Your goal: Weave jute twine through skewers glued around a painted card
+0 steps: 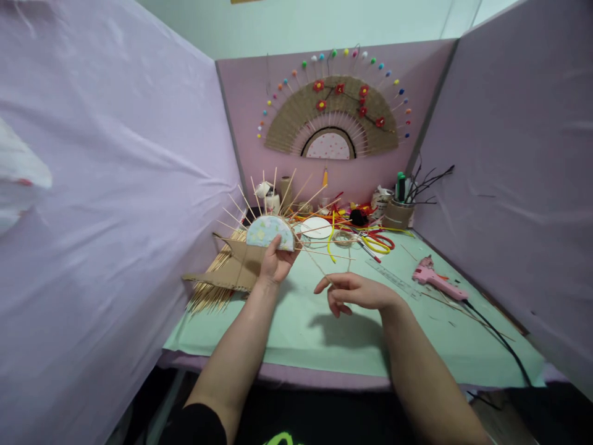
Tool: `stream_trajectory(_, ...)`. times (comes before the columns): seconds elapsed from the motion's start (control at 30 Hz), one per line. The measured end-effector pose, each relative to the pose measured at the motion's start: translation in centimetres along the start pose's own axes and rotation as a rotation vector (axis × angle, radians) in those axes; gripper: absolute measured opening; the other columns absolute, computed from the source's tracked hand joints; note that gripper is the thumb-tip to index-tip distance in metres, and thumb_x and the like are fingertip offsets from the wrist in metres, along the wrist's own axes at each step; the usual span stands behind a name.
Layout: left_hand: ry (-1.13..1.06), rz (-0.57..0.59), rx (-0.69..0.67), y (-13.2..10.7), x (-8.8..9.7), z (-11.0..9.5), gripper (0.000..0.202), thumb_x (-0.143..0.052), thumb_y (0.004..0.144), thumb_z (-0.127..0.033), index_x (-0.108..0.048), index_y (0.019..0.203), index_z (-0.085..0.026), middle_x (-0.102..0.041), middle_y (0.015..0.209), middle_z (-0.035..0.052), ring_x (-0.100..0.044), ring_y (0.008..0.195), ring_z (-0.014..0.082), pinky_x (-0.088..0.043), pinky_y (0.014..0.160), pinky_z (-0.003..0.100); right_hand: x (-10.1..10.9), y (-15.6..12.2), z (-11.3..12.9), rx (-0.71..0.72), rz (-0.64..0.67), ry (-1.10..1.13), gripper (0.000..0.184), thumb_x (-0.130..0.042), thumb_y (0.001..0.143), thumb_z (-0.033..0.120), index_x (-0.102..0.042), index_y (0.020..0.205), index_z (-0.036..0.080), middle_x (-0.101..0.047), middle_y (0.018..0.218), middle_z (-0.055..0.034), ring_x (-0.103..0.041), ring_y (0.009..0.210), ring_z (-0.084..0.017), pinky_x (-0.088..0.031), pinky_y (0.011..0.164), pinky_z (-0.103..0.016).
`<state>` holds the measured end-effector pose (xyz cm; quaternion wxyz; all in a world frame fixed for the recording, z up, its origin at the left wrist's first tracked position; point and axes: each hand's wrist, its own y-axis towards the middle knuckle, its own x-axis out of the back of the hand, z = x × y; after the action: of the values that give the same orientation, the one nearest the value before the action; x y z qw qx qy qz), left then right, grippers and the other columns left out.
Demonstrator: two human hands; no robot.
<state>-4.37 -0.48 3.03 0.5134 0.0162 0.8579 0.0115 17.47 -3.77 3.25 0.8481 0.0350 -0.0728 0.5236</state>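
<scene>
Pale blue floral fabric, softly padded in look, faces a half-disc just left of centre in the frame. Thin wooden sticks radiate from its curved edge like spokes. Left hand grips the half-disc by its lower right part, thumb pressed flat on the fabric, fingers behind. Twine, thin and tan, slants from the right end of the half-disc to the right hand, centre of frame. Right hand: fingers loosely bent, strand at the index finger; cannot tell whether it is pinched. A twine coil lies just above.

Left of centre: creased brown cardboard over a bundle of straw-coloured sticks. Centre: smooth white oval. Right: clear ruler, pink glue gun with black cord.

Surface: mint-green cloth, lightly creased near the front edge. Lavender fabric drapes the left side, wrinkled. Upper centre: pink panel bearing a ribbed brown fan with red flowers and bead-tipped sticks. Pale wall above.
</scene>
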Motion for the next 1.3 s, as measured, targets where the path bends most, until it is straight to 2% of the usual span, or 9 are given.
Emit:
stream_trajectory(0.13, 0.035, 0.000, -0.016, 0.0, 0.1, 0.2, 0.029, -0.048, 0.087, -0.017, -0.058, 0.114, -0.017, -0.071, 0.089, 0.0046, -0.067, 0.086, 0.0180, -0.053, 0.080, 0.033, 2.1, -2.8, -0.6, 0.100, -0.118, 0.061, 0.037, -0.056, 0.085, 0.042, -0.054, 0.108, 0.012, -0.065, 0.067, -0.0046, -0.045, 0.046, -0.007, -0.035, 0.046, -0.022)
stream_trajectory(0.27, 0.062, 0.003, -0.039, 0.0, 0.0, 0.3, 0.028, -0.049, 0.085, -0.016, -0.059, 0.111, -0.017, -0.071, 0.088, 0.0047, -0.068, 0.085, 0.0182, -0.053, 0.078, 0.033, 3.3, -4.0, -1.5, 0.224, -0.439, 0.158, 0.042, -0.057, 0.082, 0.050, -0.057, 0.105, 0.015, -0.060, 0.061, -0.0019, -0.038, 0.044, -0.008, -0.028, 0.042, -0.022)
stream_trajectory(0.43, 0.065, -0.016, -0.060, -0.1, -0.2, 0.0, 0.026, -0.050, 0.085, -0.018, -0.059, 0.109, -0.019, -0.071, 0.088, 0.0034, -0.068, 0.086, 0.0182, -0.053, 0.078, 0.032, 4.0, -3.4, -1.6, 0.299, -0.789, 0.267, 0.028, -0.059, 0.081, 0.045, -0.061, 0.085, 0.018, -0.044, 0.049, 0.0045, -0.035, 0.045, -0.008, -0.035, 0.050, -0.024)
stream_trajectory(0.7, 0.047, -0.012, -0.076, 0.0, 0.0, -0.2, 0.026, -0.051, 0.085, -0.019, -0.058, 0.110, -0.019, -0.071, 0.088, 0.0036, -0.068, 0.087, 0.0184, -0.054, 0.078, 0.031, 4.6, -2.3, -2.0, 0.148, -0.888, 0.242, 0.029, -0.065, 0.075, 0.044, -0.061, 0.078, 0.016, -0.041, 0.047, 0.0060, -0.034, 0.045, -0.007, -0.034, 0.049, -0.022)
stream_trajectory(0.8, 0.050, -0.008, -0.108, 0.2, 0.1, -0.2, 0.026, -0.052, 0.085, -0.017, -0.058, 0.109, -0.020, -0.071, 0.087, 0.0027, -0.068, 0.088, 0.0182, -0.054, 0.078, 0.031, 4.7, -2.3, -2.2, 0.165, -0.924, 0.210, 0.029, -0.065, 0.075, 0.045, -0.059, 0.075, 0.016, -0.042, 0.048, 0.0054, -0.037, 0.046, -0.008, -0.036, 0.050, -0.023)
stream_trajectory(0.93, 0.074, -0.024, -0.128, 0.4, 0.2, -0.1, 0.025, -0.051, 0.086, -0.017, -0.059, 0.110, -0.019, -0.071, 0.089, 0.0034, -0.068, 0.086, 0.0165, -0.053, 0.080, 0.030, 4.4, -2.9, -1.9, 0.127, -0.813, 0.150, 0.029, -0.062, 0.078, 0.045, -0.059, 0.073, 0.016, -0.043, 0.049, 0.0044, -0.038, 0.046, -0.008, -0.032, 0.047, -0.022)
stream_trajectory(1.07, 0.102, -0.038, -0.127, 0.5, 0.1, 0.0, 0.029, -0.053, 0.086, -0.019, -0.057, 0.114, -0.021, -0.070, 0.096, 0.0045, -0.067, 0.089, 0.0163, -0.052, 0.081, 0.031, 3.0, -2.5, -1.2, -0.047, -0.395, -0.026, 0.036, -0.058, 0.080, 0.047, -0.064, 0.079, 0.012, -0.054, 0.053, 0.0004, -0.037, 0.044, -0.006, -0.027, 0.043, -0.021)
stream_trajectory(1.17, 0.089, -0.015, -0.102, 0.2, -0.2, 0.4, 0.029, -0.051, 0.087, -0.019, -0.056, 0.116, -0.021, -0.070, 0.099, 0.0049, -0.067, 0.091, 0.0160, -0.052, 0.084, 0.032, 0.9, -0.2, -1.2, -0.128, -0.139, -0.146, 0.036, -0.057, 0.081, 0.046, -0.066, 0.081, 0.011, -0.058, 0.058, -0.0010, -0.042, 0.048, -0.007, -0.034, 0.048, -0.020)
stream_trajectory(1.3, 0.039, 0.034, -0.004, -0.6, -0.7, 1.8, 0.030, -0.045, 0.091, -0.018, -0.055, 0.119, -0.019, -0.070, 0.102, 0.0056, -0.066, 0.093, 0.0146, -0.051, 0.086, 0.029, -2.1, 3.6, -2.2, -0.165, -0.065, -0.320, 0.027, -0.054, 0.082, 0.035, -0.065, 0.074, 0.012, -0.057, 0.057, 0.0008, -0.045, 0.050, -0.007, -0.035, 0.050, -0.019)
